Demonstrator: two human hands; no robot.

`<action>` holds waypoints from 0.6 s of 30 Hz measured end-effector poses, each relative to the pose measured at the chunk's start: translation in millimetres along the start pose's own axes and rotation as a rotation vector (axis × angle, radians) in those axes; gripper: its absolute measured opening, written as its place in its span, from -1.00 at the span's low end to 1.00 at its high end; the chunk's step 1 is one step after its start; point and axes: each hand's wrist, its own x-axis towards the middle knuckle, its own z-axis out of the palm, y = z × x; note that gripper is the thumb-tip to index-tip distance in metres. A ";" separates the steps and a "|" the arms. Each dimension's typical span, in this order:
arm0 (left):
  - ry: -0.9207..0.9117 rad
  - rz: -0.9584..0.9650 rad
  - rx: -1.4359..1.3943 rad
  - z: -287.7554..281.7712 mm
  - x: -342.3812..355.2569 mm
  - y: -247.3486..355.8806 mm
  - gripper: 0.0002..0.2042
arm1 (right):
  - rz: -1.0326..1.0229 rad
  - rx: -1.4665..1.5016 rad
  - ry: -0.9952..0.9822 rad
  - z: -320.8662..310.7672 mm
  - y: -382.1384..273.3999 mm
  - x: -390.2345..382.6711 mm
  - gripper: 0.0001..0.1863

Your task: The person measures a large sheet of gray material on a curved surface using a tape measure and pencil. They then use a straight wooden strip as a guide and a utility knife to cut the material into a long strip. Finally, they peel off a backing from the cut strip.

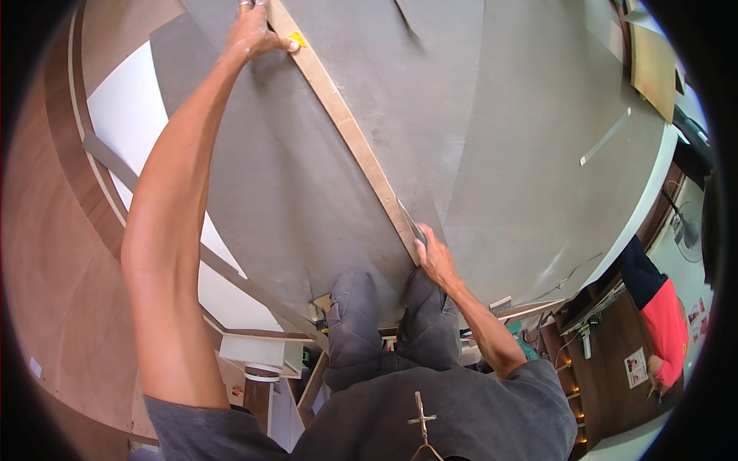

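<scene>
The left hand [252, 34] reaches far out to the upper end of a long wooden strip [347, 129], its thumb spread onto the wood by a small yellow piece [297, 38]. The fingers run to the top of my view, so I can't tell whether they grip or only press. The right hand [438, 260] is closed round a slim tool [413, 224] — a knife, perhaps — its pointed end against the strip's edge near the lower end.

The strip lies slantwise, flat on a broad grey sheet [530, 169], its lower end between the person's knees. It looks light and fairly stiff, though so long a piece may bow or swivel; I'd hold it flat at both ends, fingers away from the tool's edge. The sheet looks smooth, so the strip could slide.

Farther out, a short narrow strip [605, 138] lies on the sheet's right side. Beyond — a co-worker in red [664, 326] leans at a brown table [607, 376], near a fan [689, 234].
</scene>
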 end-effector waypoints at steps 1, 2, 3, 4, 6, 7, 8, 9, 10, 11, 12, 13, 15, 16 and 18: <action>0.001 0.011 0.005 -0.5 2.3 3.9 0.46 | -0.094 0.013 0.148 -5.9 9.4 3.0 -0.53; 0.003 0.021 0.012 0.2 2.3 7.0 0.46 | -0.188 0.025 0.295 -11.5 18.8 6.2 -0.55; 0.000 0.029 0.022 0.5 2.5 8.0 0.46 | -0.282 0.040 0.437 -14.8 26.4 8.6 -0.56; 0.011 0.036 0.034 -0.3 4.8 5.1 0.46 | -0.306 0.038 0.560 -31.6 24.7 22.0 -0.57; 0.022 0.040 0.056 0.8 5.8 -3.5 0.48 | -0.303 0.023 0.748 -82.1 -3.4 55.3 -0.58; -0.004 0.015 0.053 2.2 4.7 -0.9 0.49 | -0.271 0.005 0.830 -103.5 -13.7 69.2 -0.57; -0.007 0.012 0.050 -1.8 7.2 2.1 0.49 | -0.209 -0.067 0.894 -118.1 -16.3 82.7 -0.56; -0.012 0.008 0.046 -1.9 6.7 4.2 0.49 | -0.148 -0.139 0.955 -129.3 -19.4 94.1 -0.54; -0.017 0.000 0.051 -2.7 5.9 4.0 0.49 | -0.223 -0.170 1.008 -136.9 -35.9 101.4 -0.53; -0.018 -0.004 0.052 -4.1 5.0 3.1 0.49 | -0.300 -0.201 1.061 -138.5 -54.9 109.0 -0.53; -0.021 -0.007 0.056 -4.0 3.8 2.3 0.49 | -0.373 -0.232 1.110 -135.3 -76.5 115.4 -0.53; -0.021 -0.005 0.052 -4.5 3.5 3.5 0.49 | -0.458 -0.125 1.017 -127.8 -99.7 123.6 -0.51; -0.024 -0.003 0.047 -3.1 4.7 5.2 0.49 | -0.505 0.052 0.857 -98.0 -140.8 140.1 -0.49; -0.028 -0.007 0.048 -2.3 5.3 6.1 0.49 | -0.474 0.123 0.790 -83.1 -154.6 147.6 -0.47; -0.051 -0.042 0.050 -2.0 2.1 9.0 0.48 | -0.412 0.220 0.757 -67.2 -173.1 151.1 -0.46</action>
